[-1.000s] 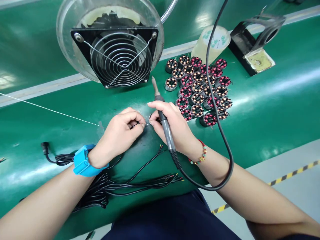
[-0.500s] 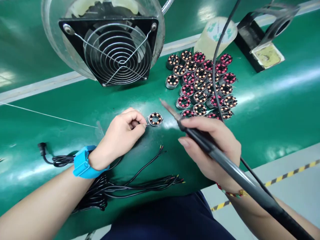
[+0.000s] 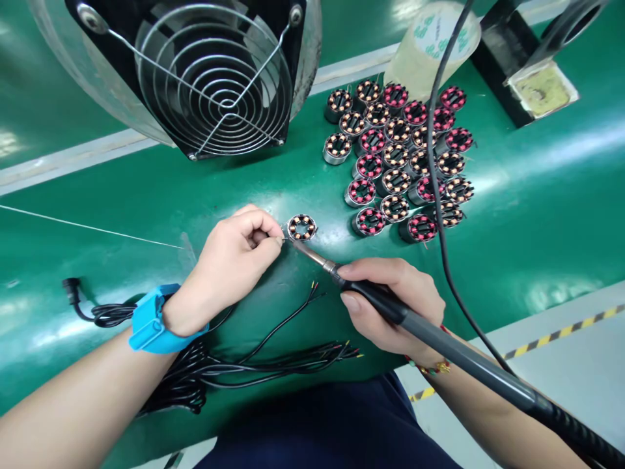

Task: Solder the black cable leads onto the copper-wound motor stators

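Near the middle of the green bench a small motor stator [image 3: 301, 228] with copper-coloured windings lies with its open ring facing up. Just left of it, my left hand [image 3: 241, 251] is closed in a pinch on a thin wire [image 3: 285, 238] that reaches toward the stator's edge. A soldering iron [image 3: 371, 296] rests in the grip of my right hand [image 3: 398, 303], held like a pen. Its tip [image 3: 299, 246] is at the stator's lower left side, close to the wire; whether they touch is too small to tell. A blue wrist strap [image 3: 161, 322] is around my left wrist.
Several stators [image 3: 395, 156] with red or copper windings stand grouped at right. A caged fan [image 3: 227, 104] looms at upper left. Behind are a tape roll [image 3: 430, 49] and an iron stand [image 3: 541, 91]. Black cables [image 3: 273, 368] lie in front; the iron's cord [image 3: 434, 163] crosses the right side.
My right hand has brought the soldering iron's tip down and left to the stator's edge. My left hand keeps its pinch beside the stator. The view has shifted slightly, with the fan appearing larger.
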### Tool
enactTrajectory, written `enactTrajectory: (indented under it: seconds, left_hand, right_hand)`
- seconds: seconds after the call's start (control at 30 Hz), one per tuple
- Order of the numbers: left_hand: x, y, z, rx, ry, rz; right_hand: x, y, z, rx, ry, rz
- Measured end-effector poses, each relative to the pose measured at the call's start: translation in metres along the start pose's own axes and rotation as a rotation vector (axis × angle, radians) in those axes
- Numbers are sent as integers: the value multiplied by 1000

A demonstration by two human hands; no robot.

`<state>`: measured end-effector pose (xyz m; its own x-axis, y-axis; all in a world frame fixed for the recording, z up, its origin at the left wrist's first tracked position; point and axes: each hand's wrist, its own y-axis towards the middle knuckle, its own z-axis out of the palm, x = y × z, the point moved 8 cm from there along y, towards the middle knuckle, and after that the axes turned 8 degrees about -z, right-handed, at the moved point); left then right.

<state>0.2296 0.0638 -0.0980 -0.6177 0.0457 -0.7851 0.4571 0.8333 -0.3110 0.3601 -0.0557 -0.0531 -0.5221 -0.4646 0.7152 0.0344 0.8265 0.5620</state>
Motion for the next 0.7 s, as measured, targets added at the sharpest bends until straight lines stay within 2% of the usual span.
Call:
enactTrajectory:
  seconds: [0.53,0.7]
  left_hand:
    - [0,0,1,7,-22,-2]
    - [0,1,1,3,-27,-9]
  right_hand:
    - [-2,0,-1,-6,-33,18]
    - [-3,14,3,131,-78,47]
